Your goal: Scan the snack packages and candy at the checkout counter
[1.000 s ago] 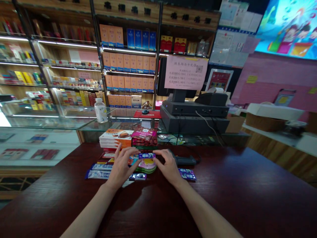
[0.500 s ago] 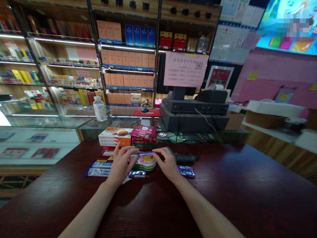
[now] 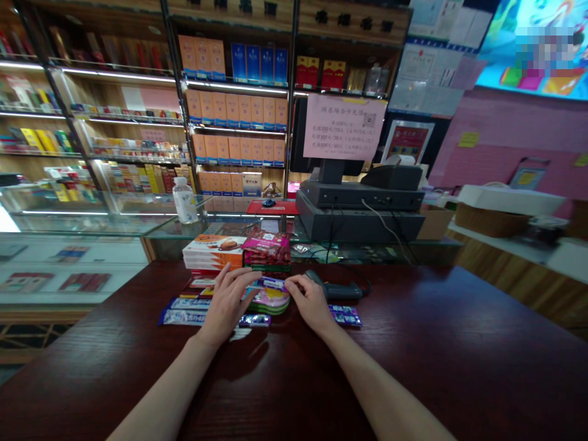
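Right hand [image 3: 310,301], fingers clamped on purple pack [image 3: 274,283], left hand [image 3: 225,304], fingers near it, grip unclear

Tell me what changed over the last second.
The purple pack was turned: its front lettering faced the camera, then it went nearly edge-on, and now another face with a pale patch shows. The right hand keeps its end; the left hand stays at the other. The scanner and stacked boxes stayed put.
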A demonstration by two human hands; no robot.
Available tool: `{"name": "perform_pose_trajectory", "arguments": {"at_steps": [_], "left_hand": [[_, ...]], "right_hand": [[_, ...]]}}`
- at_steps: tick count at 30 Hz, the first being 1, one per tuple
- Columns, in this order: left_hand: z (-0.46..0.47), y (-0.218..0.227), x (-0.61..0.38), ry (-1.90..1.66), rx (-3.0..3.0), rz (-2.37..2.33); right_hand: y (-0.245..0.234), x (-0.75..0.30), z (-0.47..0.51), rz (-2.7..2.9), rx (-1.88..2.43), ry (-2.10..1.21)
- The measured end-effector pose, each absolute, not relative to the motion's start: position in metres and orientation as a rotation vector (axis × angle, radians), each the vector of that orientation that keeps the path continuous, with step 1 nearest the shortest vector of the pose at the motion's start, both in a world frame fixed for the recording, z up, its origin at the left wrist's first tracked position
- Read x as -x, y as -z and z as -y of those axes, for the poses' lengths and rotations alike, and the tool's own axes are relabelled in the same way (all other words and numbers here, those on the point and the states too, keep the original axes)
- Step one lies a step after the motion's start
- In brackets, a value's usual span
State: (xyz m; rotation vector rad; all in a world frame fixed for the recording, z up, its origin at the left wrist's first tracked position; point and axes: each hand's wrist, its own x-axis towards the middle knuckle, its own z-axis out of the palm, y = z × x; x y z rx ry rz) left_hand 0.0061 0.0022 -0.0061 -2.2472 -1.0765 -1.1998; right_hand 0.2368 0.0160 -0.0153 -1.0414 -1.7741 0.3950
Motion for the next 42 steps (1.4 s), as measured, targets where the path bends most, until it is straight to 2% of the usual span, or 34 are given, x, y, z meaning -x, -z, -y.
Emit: {"name": "perform_pose_trajectory", "arguments": {"at_steps": [19, 28, 36, 42], "left_hand": [[-0.005, 0.009, -0.007, 1.356, 2.218, 1.010], [-0.002, 0.007, -0.010, 1.417, 2.213, 0.972], [0.001, 0.006, -0.009, 1.392, 2.209, 0.955], [0.002, 0.004, -0.007, 1.376, 2.056, 1.003]], "right_hand": [[0.015, -0.237, -0.011, 1.808, 0.901, -0.630], [0.009, -0.231, 0.000, 2.081, 0.965, -0.315], [0.005, -0.236, 0.001, 1.999, 0.919, 0.042], [-0.005, -0.244, 0.001, 2.073, 0.917, 0.123]]}}
